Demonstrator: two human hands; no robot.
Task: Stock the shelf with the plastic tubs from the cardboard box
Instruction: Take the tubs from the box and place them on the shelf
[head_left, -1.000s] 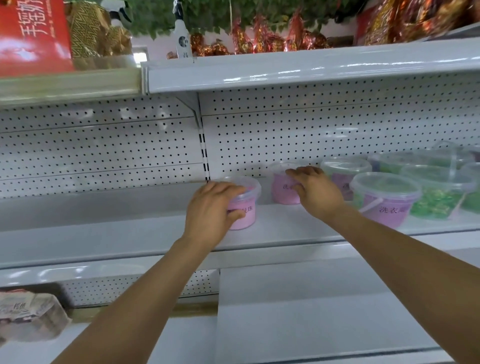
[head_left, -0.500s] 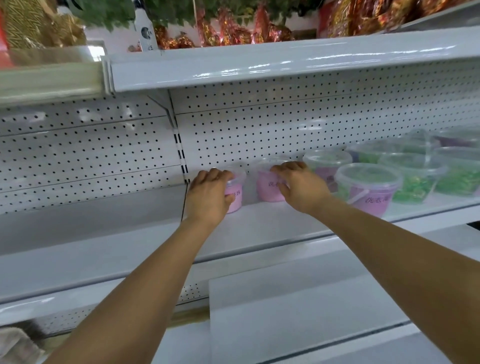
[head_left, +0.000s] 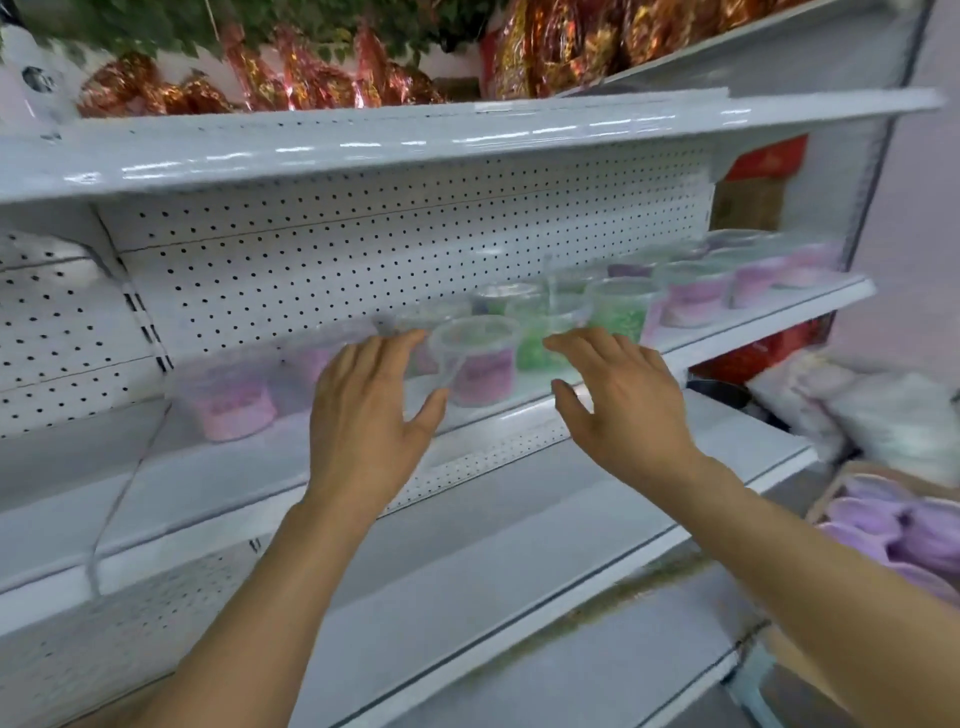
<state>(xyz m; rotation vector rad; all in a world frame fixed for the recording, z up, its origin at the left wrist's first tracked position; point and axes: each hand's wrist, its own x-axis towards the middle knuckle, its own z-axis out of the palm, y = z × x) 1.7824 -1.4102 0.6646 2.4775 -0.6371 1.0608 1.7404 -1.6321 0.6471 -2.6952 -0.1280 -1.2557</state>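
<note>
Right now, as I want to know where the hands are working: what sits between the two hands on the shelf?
In the head view, a pink-filled tub with a clear lid stands between the left hand and right hand; a green-filled tub is just behind it.

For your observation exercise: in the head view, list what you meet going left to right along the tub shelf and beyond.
Pink tub → left hand → purple tub → right hand → pale pink tub → cardboard box of lilac tubs.
</note>
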